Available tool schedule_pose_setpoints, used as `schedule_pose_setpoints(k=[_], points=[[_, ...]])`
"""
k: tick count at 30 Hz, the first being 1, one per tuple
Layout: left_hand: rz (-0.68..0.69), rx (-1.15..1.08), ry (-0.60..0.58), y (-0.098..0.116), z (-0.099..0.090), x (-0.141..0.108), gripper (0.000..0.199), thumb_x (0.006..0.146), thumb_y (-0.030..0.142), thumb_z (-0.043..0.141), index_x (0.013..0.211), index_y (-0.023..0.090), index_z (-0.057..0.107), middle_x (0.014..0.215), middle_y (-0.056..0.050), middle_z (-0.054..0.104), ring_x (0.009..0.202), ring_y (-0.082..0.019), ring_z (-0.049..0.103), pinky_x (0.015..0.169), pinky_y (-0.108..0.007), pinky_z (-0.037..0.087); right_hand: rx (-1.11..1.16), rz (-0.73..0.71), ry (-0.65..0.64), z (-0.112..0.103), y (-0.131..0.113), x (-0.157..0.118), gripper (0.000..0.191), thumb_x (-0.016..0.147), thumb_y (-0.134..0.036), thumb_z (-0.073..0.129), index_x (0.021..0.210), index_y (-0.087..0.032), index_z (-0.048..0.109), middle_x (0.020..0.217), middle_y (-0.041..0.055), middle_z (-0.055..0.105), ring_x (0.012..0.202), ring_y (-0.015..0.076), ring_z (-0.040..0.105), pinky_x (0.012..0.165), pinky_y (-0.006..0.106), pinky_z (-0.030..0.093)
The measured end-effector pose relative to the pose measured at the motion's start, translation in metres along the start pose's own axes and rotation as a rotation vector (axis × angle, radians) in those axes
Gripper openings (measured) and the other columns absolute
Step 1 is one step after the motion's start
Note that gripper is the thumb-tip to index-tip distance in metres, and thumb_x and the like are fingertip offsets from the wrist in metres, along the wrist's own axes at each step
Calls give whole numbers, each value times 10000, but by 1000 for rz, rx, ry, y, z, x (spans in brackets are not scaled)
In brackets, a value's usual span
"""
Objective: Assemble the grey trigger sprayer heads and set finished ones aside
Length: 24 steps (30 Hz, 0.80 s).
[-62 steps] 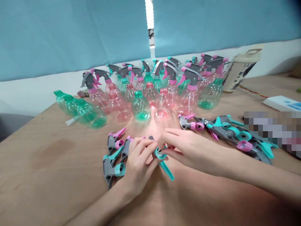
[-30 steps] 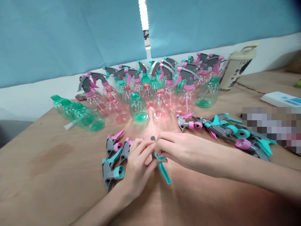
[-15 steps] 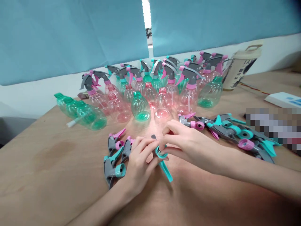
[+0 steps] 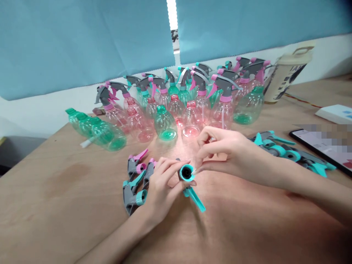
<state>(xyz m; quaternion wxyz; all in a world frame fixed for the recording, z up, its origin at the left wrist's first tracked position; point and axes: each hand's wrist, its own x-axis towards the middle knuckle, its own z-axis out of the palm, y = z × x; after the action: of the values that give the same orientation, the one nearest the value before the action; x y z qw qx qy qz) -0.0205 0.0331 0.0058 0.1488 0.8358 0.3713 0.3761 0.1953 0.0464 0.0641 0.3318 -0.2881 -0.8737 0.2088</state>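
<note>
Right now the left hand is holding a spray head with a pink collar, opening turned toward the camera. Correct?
Not quite: the collar is turquoise, not pink, as the current head view shows. The left hand does hold the spray head, its opening turned toward the camera.

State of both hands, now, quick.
Left hand: closed, holding a teal-collared spray head.
Right hand: fingers partly curled beside it; whether they hold anything cannot be told.

Head view: near, facing forward-down across tabletop (image 4: 68, 220).
</note>
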Motion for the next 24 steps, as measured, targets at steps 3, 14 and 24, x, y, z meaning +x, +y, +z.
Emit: schedule_pose_setpoints(k=[3,14,24], points=[[-50,-55,-8,3,0,-1,259,761,249,729,1001,200,644,888,-17,618,814,-180,504,729,-309,423,3,-2,121,3,-1,1,72,817,-144,634,811,-188,690,817,-1,479,728,96,486,613,214,397],[-201,-253,-43,12,2,0,229,709,244,772,919,212,687,855,-12,653,808,-188,564,719,-318,454,17,-32,113,20,3,-2,95,815,-147,635,804,-201,712,779,-4,511,654,78,478,544,191,368],[-192,-232,-83,8,3,-4,305,699,240,781,984,223,676,879,-13,644,828,-192,558,735,-327,449,18,159,-331,-4,-2,2,227,913,-302,518,909,-228,732,744,-5,586,613,80,506,562,208,361]])
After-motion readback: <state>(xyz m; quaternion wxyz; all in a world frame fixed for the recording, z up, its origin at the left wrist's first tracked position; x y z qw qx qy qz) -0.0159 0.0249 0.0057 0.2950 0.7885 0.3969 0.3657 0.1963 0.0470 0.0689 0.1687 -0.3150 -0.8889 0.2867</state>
